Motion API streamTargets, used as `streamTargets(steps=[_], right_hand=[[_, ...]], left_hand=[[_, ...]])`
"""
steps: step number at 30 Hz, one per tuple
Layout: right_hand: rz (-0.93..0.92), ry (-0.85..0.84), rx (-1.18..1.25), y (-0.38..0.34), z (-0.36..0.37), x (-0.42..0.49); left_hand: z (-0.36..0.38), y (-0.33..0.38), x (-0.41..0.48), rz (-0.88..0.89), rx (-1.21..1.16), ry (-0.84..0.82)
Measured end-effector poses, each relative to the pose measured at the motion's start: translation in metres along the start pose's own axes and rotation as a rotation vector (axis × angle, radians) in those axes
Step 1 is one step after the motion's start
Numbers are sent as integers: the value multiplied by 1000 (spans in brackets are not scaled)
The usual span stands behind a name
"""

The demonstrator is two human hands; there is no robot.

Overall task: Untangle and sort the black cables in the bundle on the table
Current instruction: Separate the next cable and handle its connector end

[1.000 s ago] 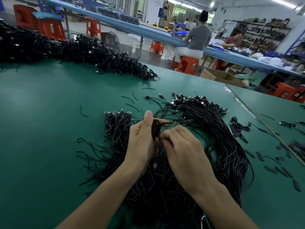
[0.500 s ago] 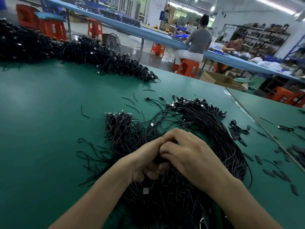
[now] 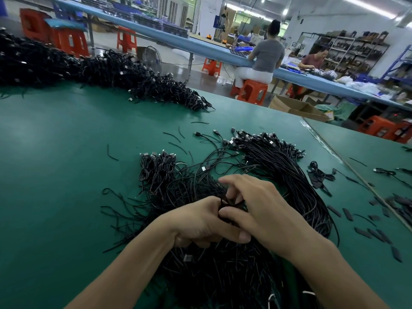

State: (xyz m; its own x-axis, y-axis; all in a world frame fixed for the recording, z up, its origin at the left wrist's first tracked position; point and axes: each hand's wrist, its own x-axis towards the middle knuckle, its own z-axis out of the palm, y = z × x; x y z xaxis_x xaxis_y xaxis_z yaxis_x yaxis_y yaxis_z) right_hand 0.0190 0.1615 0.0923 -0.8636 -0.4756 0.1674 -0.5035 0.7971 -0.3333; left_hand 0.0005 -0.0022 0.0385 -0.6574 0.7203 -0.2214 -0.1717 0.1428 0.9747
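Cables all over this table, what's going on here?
A person is picking apart a tangled bundle of black cables on a green table. The left hand grips a clump while the right hand pinches strands from it. A neater, aligned bunch lies just beyond the hands; most is not yet sorted.

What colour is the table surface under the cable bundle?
Dark green table, clearest in the head view.
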Motion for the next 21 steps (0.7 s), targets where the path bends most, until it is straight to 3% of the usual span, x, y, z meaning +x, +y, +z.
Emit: streamTargets(steps=[5, 13, 21], right_hand=[[20, 28, -95, -6, 1, -3], [-21, 18, -157, -11, -2, -3], [2, 70, -53, 2, -1, -4]], left_hand=[[3, 1, 1, 1, 98, 110], [4, 2, 0, -6, 152, 115], [2, 1, 2, 1, -87, 74]])
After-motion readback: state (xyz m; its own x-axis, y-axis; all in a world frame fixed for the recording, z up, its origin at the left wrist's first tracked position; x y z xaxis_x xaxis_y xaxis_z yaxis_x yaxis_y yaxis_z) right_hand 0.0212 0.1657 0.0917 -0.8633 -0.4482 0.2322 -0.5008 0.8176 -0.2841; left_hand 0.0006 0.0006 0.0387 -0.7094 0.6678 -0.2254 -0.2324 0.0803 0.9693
